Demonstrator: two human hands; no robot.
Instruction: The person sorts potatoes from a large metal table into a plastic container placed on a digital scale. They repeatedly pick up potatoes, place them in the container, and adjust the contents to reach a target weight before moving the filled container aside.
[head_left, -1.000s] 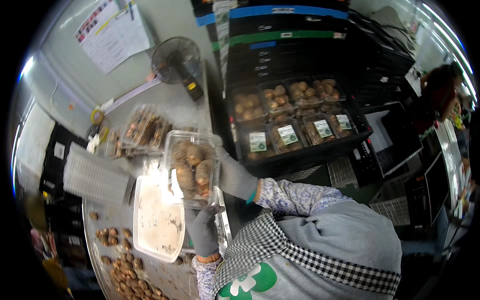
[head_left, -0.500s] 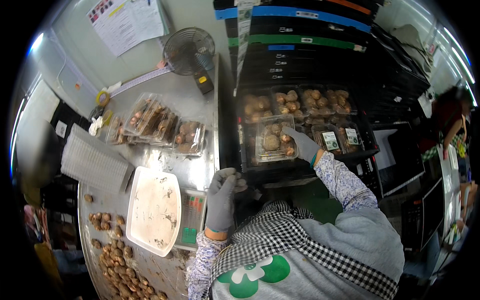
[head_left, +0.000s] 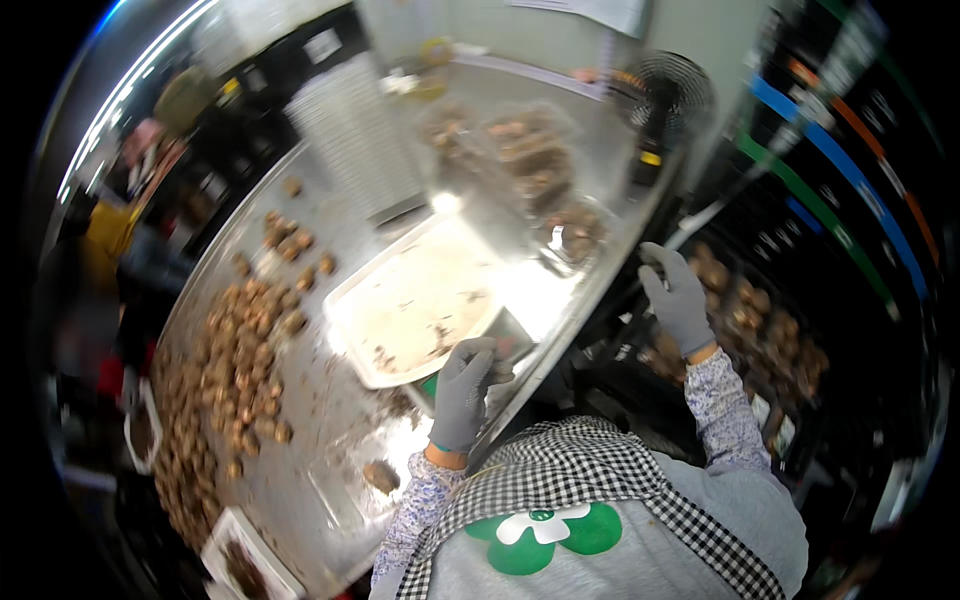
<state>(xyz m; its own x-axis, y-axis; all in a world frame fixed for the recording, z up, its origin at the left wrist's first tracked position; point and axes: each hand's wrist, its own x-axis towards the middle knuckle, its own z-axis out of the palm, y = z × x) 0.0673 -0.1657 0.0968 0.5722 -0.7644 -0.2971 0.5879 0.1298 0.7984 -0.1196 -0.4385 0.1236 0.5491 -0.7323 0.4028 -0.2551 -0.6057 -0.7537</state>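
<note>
My left hand [head_left: 466, 395], in a grey glove, is held over the near corner of a white plastic tub [head_left: 345, 330], above a scale [head_left: 512, 338] that is mostly hidden. Its fingers are loosely bent, with nothing visible in them. Dark crumbs lie in the tub. My right hand [head_left: 682, 305], also gloved in grey, hovers between the steel table's edge and a black crate, its fingers apart and empty. Clear boxes of small brown taros [head_left: 745, 310] sit in that crate. More clear boxes [head_left: 530, 150] of taros, blurred, rest at the table's far side.
Loose taros [head_left: 240, 350] are heaped on the left of the steel table [head_left: 335, 455]. A stack of clear trays [head_left: 355, 135] stands behind the tub. A small fan [head_left: 670, 90] is at the far corner. Black crates [head_left: 840, 190] are piled at the right.
My view has swung left toward the table. My right hand has let go of the clear taro box in the crate and come away from it. My left hand remains loosely bent.
</note>
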